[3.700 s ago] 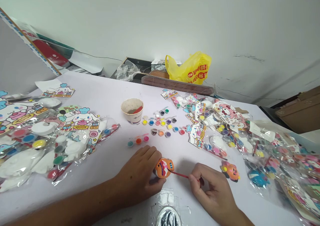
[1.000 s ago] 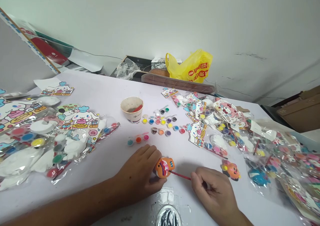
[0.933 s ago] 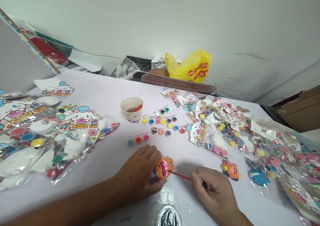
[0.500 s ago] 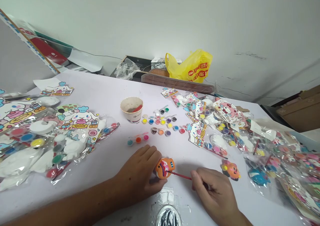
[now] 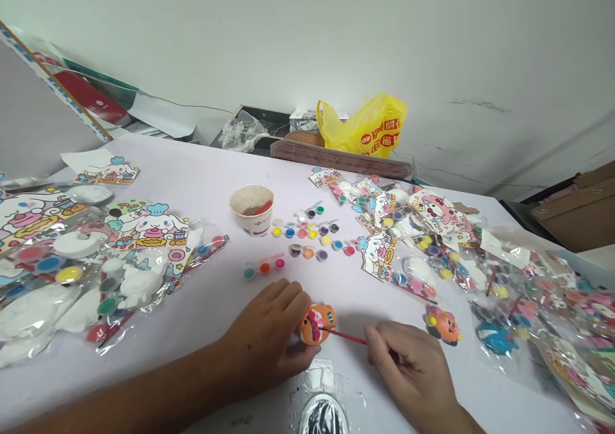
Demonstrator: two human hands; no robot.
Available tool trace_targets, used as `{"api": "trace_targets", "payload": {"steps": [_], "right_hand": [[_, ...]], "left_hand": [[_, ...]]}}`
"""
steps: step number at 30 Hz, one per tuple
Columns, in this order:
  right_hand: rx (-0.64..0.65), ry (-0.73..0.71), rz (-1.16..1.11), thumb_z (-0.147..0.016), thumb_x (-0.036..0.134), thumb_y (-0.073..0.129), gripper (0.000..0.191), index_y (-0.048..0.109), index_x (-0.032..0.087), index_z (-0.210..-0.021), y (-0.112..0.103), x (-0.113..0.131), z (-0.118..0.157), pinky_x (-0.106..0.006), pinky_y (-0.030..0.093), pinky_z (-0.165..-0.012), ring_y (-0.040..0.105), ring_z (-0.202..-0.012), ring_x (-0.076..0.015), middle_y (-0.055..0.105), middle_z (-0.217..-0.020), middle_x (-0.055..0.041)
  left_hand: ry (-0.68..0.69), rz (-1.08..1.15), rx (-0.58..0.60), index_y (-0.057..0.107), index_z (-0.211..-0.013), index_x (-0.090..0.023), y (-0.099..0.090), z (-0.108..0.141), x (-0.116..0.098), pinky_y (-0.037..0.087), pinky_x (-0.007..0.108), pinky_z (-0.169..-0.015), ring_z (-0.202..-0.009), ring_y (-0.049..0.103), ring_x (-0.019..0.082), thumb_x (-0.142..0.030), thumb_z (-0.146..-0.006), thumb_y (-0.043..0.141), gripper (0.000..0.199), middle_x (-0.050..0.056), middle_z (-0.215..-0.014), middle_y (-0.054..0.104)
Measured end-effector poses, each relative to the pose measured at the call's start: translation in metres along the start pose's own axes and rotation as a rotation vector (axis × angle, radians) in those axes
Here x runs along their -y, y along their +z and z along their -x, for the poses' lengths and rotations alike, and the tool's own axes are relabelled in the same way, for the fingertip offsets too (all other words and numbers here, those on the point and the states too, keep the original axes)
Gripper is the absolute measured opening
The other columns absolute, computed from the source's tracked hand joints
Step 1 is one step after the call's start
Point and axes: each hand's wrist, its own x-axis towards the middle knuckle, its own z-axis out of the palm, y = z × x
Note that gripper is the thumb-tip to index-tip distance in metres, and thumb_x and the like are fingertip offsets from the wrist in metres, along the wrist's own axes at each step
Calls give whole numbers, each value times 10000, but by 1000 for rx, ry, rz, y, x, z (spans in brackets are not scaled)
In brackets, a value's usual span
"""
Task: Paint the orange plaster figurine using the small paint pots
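Observation:
Between the thumb and fingers of my left hand [image 5: 273,325] is a small orange painted figurine [image 5: 313,335] with white, pink, purple and blue patches. The fingers cover its left side. My right hand [image 5: 408,363] pinches a thin red paintbrush [image 5: 348,337], its tip touching the figurine's painted front. Just beyond my left hand lies a short strip of paint pots [image 5: 264,267] in teal, orange and pink. Right of my right hand rests another painted figurine [image 5: 442,325], orange and pink with yellow and dark parts.
A paper cup [image 5: 251,210] of murky water holds a red-handled item. More paint pots [image 5: 313,230] sit beside it. Bagged craft kits cover the table's left [image 5: 139,274] and right [image 5: 418,274]. A yellow plastic bag [image 5: 365,127] stands behind the far edge.
The brush tip has shifted slightly left across the figurine's front. Both hands keep their grips, and the view has moved very slightly.

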Motion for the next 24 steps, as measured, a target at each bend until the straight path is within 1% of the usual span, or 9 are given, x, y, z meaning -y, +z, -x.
{"api": "trace_targets", "payload": {"steps": [5, 9, 14, 18, 24], "right_hand": [[5, -29, -6, -926, 130, 495, 417, 440, 192, -517, -1, 1, -1, -245, 244, -439, 328, -413, -81, 363, -454, 55], [3, -37, -1, -921, 121, 492, 418, 429, 194, -513, -2, 2, -2, -244, 247, -435, 335, -407, -79, 370, -451, 54], [25, -79, 17, -900, 87, 496, 413, 433, 192, -506, -6, 7, -10, -228, 262, -415, 348, -383, -67, 385, -429, 57], [15, -83, 27, -893, 86, 504, 413, 421, 190, -502, -8, 10, -13, -225, 261, -413, 350, -377, -61, 395, -424, 57], [-21, -113, 7, -876, 74, 525, 412, 369, 202, -517, -7, 12, -14, -230, 243, -416, 297, -404, -71, 322, -453, 70]], "left_hand": [[28, -23, 18, 472, -905, -204, 1, 1, 0, 379, 351, -717, -827, 453, 225, -170, -797, 611, 179, 33, -917, 538], [43, -19, 8, 468, -930, -202, 2, 1, 2, 384, 358, -728, -841, 456, 225, -146, -798, 613, 204, 32, -941, 538], [81, -31, 4, 459, -924, -206, 3, 1, 2, 384, 347, -720, -833, 456, 217, -116, -805, 593, 201, 26, -939, 529], [121, -59, 1, 467, -979, -207, 4, 3, 3, 380, 345, -721, -833, 453, 215, -112, -817, 581, 220, 28, -959, 525], [125, -60, 14, 467, -982, -208, 5, 3, 2, 374, 345, -723, -831, 454, 214, -118, -824, 576, 211, 29, -958, 532]]}}
